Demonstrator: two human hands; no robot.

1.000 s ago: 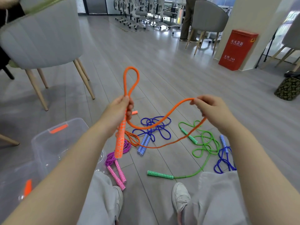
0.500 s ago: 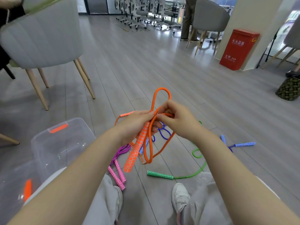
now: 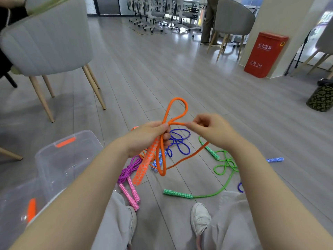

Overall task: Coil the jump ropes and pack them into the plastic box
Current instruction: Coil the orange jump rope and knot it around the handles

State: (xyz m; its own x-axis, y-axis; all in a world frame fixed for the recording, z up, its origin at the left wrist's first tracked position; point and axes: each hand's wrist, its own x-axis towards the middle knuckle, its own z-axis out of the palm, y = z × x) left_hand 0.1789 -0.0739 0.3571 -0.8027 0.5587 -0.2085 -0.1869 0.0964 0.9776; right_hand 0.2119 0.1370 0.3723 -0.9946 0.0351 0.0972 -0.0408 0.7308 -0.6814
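My left hand grips the orange jump rope at its gathered loops, one loop standing up and another hanging beside the orange patterned handle. My right hand pinches a strand of the same rope just right of the left hand; the rope trails down to the floor. The clear plastic box with an orange latch stands at the lower left. On the floor lie a coiled purple rope with pink handles, a blue rope and a green rope.
A grey chair stands at the left behind the box. A red fire box leans on a pillar at the right, with more chairs and a standing person behind. My shoes and knees fill the bottom edge.
My right hand has slid to the right along the orange rope, away from the left hand. The left hand keeps its grip on the loops and handle.
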